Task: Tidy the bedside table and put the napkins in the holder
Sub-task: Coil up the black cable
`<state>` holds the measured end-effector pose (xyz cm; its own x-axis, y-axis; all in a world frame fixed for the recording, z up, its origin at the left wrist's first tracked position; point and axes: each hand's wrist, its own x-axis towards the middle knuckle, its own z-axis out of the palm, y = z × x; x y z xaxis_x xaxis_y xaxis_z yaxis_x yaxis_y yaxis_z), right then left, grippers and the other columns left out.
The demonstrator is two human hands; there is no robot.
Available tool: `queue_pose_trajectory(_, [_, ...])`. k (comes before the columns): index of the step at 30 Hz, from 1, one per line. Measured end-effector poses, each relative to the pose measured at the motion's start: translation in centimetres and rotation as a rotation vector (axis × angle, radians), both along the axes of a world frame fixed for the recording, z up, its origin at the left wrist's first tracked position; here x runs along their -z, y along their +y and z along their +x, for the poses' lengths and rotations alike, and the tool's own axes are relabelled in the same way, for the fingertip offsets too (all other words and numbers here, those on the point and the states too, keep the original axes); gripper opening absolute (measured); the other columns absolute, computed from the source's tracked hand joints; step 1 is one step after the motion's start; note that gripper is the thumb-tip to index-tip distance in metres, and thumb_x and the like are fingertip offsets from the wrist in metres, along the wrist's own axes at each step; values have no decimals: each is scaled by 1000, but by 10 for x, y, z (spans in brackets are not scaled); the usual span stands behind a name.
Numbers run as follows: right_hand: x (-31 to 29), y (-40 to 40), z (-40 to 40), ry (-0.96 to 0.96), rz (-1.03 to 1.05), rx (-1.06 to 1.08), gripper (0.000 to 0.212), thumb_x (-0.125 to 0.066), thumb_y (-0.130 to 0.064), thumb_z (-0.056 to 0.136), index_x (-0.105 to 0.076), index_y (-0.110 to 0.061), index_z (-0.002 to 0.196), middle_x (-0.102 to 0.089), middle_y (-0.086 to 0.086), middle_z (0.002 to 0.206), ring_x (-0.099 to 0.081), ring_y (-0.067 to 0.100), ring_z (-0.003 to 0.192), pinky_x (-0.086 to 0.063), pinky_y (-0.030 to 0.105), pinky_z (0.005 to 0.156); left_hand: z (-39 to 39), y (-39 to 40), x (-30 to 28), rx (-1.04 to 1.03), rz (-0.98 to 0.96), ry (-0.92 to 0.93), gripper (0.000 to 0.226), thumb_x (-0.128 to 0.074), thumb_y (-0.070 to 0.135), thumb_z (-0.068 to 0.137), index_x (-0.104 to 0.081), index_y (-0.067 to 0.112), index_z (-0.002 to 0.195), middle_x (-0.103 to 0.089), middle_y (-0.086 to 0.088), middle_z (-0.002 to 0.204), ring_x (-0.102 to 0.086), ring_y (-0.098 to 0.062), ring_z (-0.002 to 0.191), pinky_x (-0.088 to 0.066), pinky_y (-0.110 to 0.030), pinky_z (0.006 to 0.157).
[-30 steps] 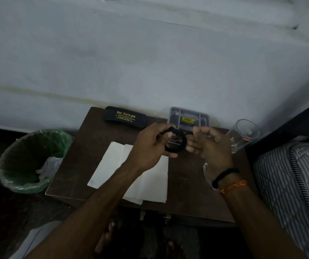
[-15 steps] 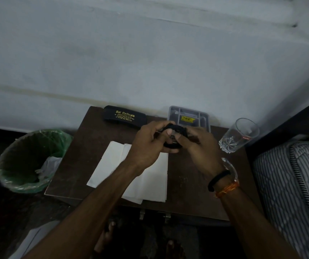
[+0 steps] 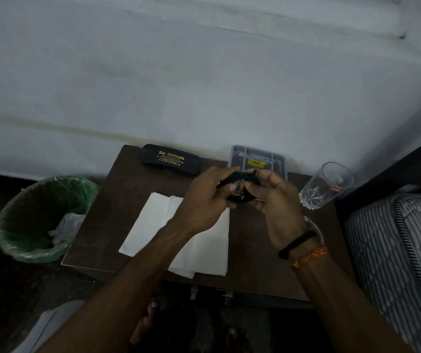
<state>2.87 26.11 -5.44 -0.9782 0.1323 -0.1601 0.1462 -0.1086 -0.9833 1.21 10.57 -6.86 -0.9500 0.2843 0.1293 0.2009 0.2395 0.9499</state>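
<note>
Both hands are raised together above the middle of the bedside table [image 3: 133, 200]. The left hand [image 3: 204, 202] is curled, knuckles up, with its fingers closed over a black strap [image 3: 240, 186] bunched between the two hands. The right hand [image 3: 278, 207] is turned palm inward, its fingers bent around the same strap from the other side; a black band [image 3: 297, 244] and an orange thread [image 3: 311, 256] are worn on that wrist.

The napkins [image 3: 158, 225] are lying flat on the table beneath the left forearm, loosely stacked and untouched. A grey tray [image 3: 257, 157] is seen at the back edge behind the hands, a black glasses case [image 3: 170, 160] to its left, and a glass [image 3: 327, 186] near the right edge. A green-lined bin [image 3: 41, 217] is standing on the floor at the left.

Compared with a second ago, the strap is no longer held open as a ring; it is now folded tight, and the right hand has been closed onto it.
</note>
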Motion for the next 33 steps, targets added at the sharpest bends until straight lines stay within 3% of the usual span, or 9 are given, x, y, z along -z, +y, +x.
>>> queue_pose_trajectory(3, [-3, 2, -2, -66, 10, -76, 29, -60, -1, 88, -68, -13, 113, -73, 7, 109, -67, 24, 106, -53, 37, 87, -1, -3, 0, -24, -12, -20, 37, -52, 5, 97, -56, 9, 134, -55, -12, 116, -62, -24, 106, -62, -34, 78])
queue_pose_trajectory(7, [-5, 0, 0, -37, 44, -157, 25, -64, -7, 89, -67, -13, 114, -71, 11, 104, -66, 23, 94, -51, 29, 68, 1, -4, -1, -31, -64, 61, 35, -52, 7, 97, -58, 12, 131, -59, -11, 112, -63, -22, 102, -62, -35, 79])
queue_pose_trajectory(10, [-4, 0, 2, 21, 217, -176, 25, -69, -9, 88, -68, -16, 113, -74, 5, 102, -71, 21, 92, -52, 27, 58, -2, -6, 2, -49, -154, 121, 34, -51, 9, 97, -58, 11, 129, -58, -9, 109, -61, -23, 100, -58, -44, 84])
queue_pose_trajectory(14, [-7, 0, 6, 60, 471, -142, 26, -77, -22, 82, -70, -22, 107, -72, -9, 96, -72, 8, 81, -60, 27, 58, 3, -6, 1, -1, -252, 182, 39, -47, 20, 92, -59, 12, 128, -54, -5, 103, -59, -22, 94, -58, -42, 83])
queue_pose_trajectory(17, [-7, 1, 6, -10, 431, -179, 24, -78, -21, 81, -69, -20, 103, -75, 0, 88, -73, 12, 70, -61, 31, 61, 2, -6, 0, -29, -243, 182, 32, -50, 9, 96, -61, 10, 126, -57, -7, 103, -58, -21, 95, -57, -41, 83])
queue_pose_trajectory(22, [-10, 12, 0, -119, 197, -233, 32, -76, 1, 79, -70, -4, 110, -76, 13, 97, -74, 23, 78, -58, 33, 66, -1, -8, -6, -85, -122, -37, 29, -51, 4, 98, -62, 11, 124, -59, -4, 108, -66, -17, 79, -61, -28, 64])
queue_pose_trajectory(25, [-7, 10, 2, -144, 166, -190, 32, -77, -3, 80, -68, -4, 110, -76, 12, 98, -75, 24, 80, -60, 30, 66, -2, -12, -4, -109, -48, -196, 23, -55, 5, 96, -63, 11, 117, -66, -2, 108, -70, -17, 79, -62, -32, 65])
queue_pose_trajectory(28, [4, 6, 4, -203, 168, -116, 29, -80, -10, 79, -66, -2, 104, -75, 14, 93, -75, 24, 78, -60, 28, 65, -4, -20, 2, -178, 50, -383, 18, -63, 6, 92, -61, 4, 110, -68, -12, 106, -71, -22, 80, -62, -34, 64])
queue_pose_trajectory(33, [23, -11, -1, -304, 110, -72, 28, -80, -8, 79, -64, 3, 99, -73, 20, 93, -75, 27, 80, -61, 32, 69, -5, -31, 6, -267, 47, -476, 22, -68, 8, 88, -57, 2, 107, -68, -16, 100, -72, -26, 80, -62, -33, 67])
